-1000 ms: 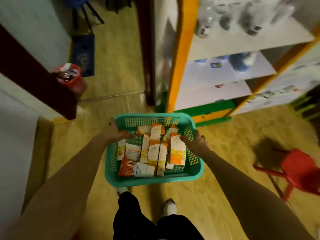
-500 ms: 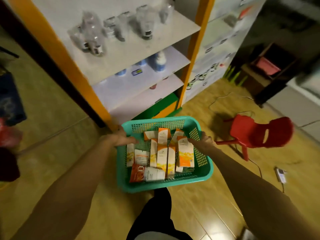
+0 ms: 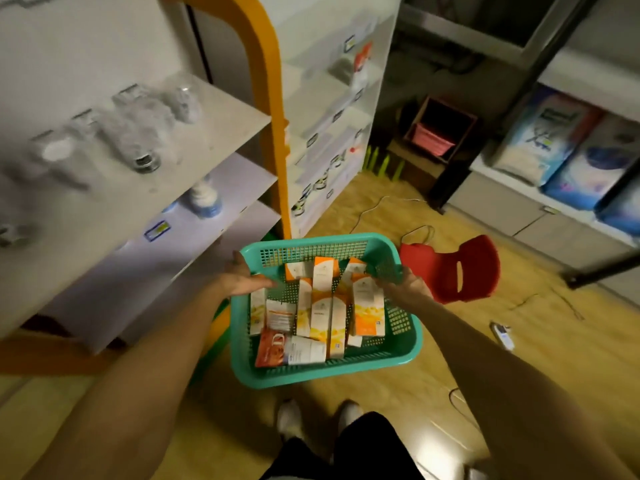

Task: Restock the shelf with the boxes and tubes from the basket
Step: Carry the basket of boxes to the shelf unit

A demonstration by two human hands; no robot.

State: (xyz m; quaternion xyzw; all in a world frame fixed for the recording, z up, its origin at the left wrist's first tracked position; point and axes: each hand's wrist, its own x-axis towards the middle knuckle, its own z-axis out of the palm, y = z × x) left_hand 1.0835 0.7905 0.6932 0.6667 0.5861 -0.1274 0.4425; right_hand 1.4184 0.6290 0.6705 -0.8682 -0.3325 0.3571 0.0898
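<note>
I carry a teal plastic basket (image 3: 322,374) in front of me at waist height. My left hand (image 3: 242,280) grips its left rim and my right hand (image 3: 403,284) grips its right rim. Inside lie several white-and-orange boxes (image 3: 320,306), an orange packet (image 3: 272,348) and a white tube-like pack (image 3: 306,351). The white shelf unit with an orange frame (image 3: 273,109) stands to my left; its boards (image 3: 221,116) hold clear wrapped jars (image 3: 138,140) and a blue-and-white bottle (image 3: 204,199).
A red plastic chair (image 3: 460,268) lies just right of the basket. Cables (image 3: 381,206) and a small white device (image 3: 502,336) lie on the wooden floor. A second white rack (image 3: 332,133) stands behind the orange post. Blue packs (image 3: 547,136) fill low shelves at the right.
My view has swung right and closer to the shelf: the shelf boards now sit at my left and the red chair is beside the basket. Both hands keep their grip on the basket rims.
</note>
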